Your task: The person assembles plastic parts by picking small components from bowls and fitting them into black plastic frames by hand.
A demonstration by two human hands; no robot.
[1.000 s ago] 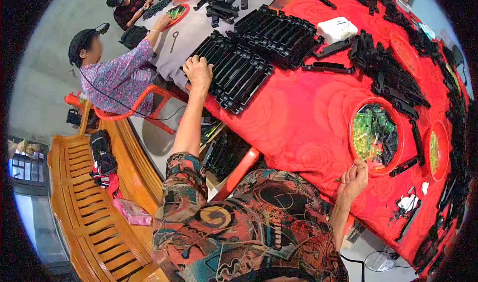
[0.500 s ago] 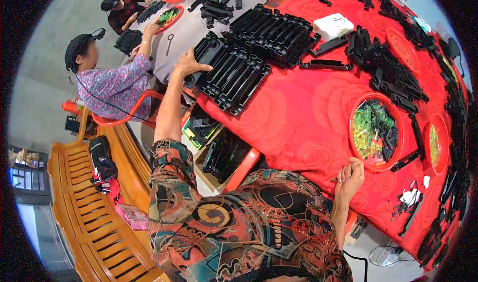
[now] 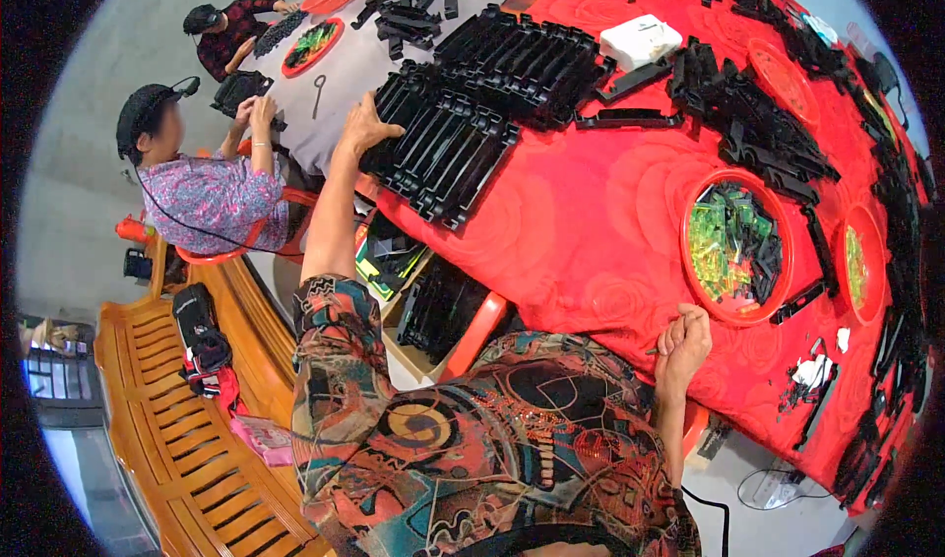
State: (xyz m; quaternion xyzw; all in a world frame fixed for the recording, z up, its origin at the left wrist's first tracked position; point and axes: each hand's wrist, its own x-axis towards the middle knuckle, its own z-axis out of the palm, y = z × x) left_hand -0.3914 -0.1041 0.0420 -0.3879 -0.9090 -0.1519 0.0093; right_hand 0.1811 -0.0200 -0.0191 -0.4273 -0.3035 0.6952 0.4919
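Along the left side of the red-covered table lies a front row of long black plastic parts (image 3: 458, 158), packed side by side. My left hand (image 3: 368, 127) is at its left end, thumb and fingers closed round the end part. Behind it sits a second row of similar black parts (image 3: 532, 60). My right hand (image 3: 682, 343) is curled up at the table's near edge. A small thing seems to stick out of its fingers, too small to name. Beyond that hand stands a red basin (image 3: 745, 316) with yellow-green clear pieces and dark pieces in it.
Heaped black parts (image 3: 743, 124) lie farther right, near a white block (image 3: 640, 41). Another red basin (image 3: 847, 291) stands at the right. At the left, a co-worker (image 3: 207, 198) sits by a wooden bench (image 3: 177, 409); a second person (image 3: 236, 35) works beyond.
The view has shifted slightly. The black part at my left hand has tipped in against the row. The seated co-worker's hand has left the plate of green pieces and joined the other hand.
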